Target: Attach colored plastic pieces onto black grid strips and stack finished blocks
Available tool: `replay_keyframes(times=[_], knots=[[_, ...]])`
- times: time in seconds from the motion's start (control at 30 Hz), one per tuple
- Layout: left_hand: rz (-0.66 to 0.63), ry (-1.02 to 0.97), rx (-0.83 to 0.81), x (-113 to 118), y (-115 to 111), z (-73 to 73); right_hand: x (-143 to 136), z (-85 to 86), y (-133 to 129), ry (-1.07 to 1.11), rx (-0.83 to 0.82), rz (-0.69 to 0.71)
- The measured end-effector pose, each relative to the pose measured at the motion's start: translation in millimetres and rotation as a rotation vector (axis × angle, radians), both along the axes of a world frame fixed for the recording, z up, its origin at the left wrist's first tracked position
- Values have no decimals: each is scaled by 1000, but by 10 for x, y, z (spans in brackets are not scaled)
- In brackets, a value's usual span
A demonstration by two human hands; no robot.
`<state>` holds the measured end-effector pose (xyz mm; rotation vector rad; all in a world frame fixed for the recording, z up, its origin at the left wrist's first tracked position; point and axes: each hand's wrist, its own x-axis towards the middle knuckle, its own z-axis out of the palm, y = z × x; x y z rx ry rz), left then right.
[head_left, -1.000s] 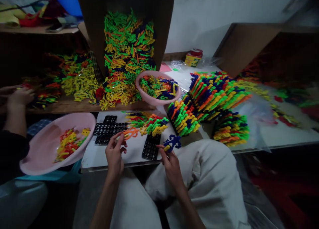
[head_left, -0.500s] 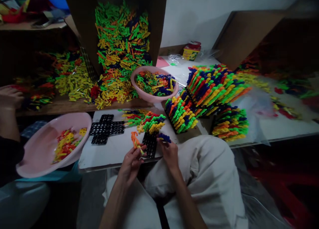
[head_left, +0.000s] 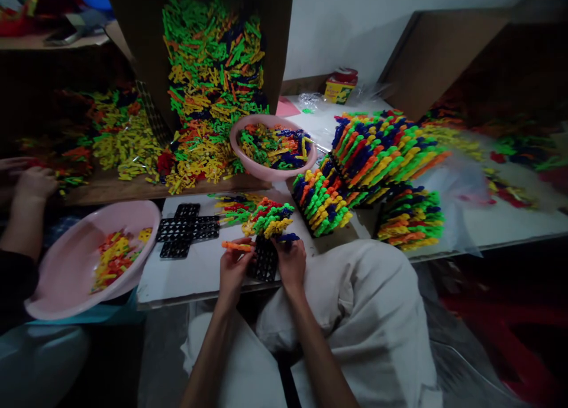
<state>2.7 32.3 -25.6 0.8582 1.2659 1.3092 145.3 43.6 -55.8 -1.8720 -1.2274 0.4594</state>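
My left hand (head_left: 233,273) is closed on a small orange plastic figure (head_left: 236,246), which lies almost level at the left edge of a black perforated rack (head_left: 265,267). On the rack's other side, my right hand (head_left: 291,265) pinches a dark blue plastic figure (head_left: 287,237). Rows of green, red, yellow and blue figures (head_left: 268,216) stand in the far part of that rack, just beyond my fingers. Several bare black racks (head_left: 189,229) lie crosswise on the white board to the left. My fingertips partly hide the rack's near holes.
A pink bowl (head_left: 237,151) of mixed figures stands behind the racks. Filled racks (head_left: 386,154) are stacked at the right. A pink basin (head_left: 62,266) sits at the left, near another person's hand (head_left: 38,182). A large box of loose figures (head_left: 217,59) stands at the back.
Both hands have moved in around the black rack. The orange figure has turned from upright to nearly level, and the blue one has come closer to the rack. The other person's hand has moved rightward.
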Motion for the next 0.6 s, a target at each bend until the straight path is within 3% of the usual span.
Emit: replay_keyframes(times=[0.13,0.27,0.4,0.6], knots=[[115,12,67,67,67,-149,2,-20,28,-26,73,25],[96,133,161,71,116,-246,41,-5,64,-23,65,79],[23,271,157,63,136,-225,95,17,80,-18,55,133],[124,385,115,95,136,-167,67,-9,69,-9,83,132]])
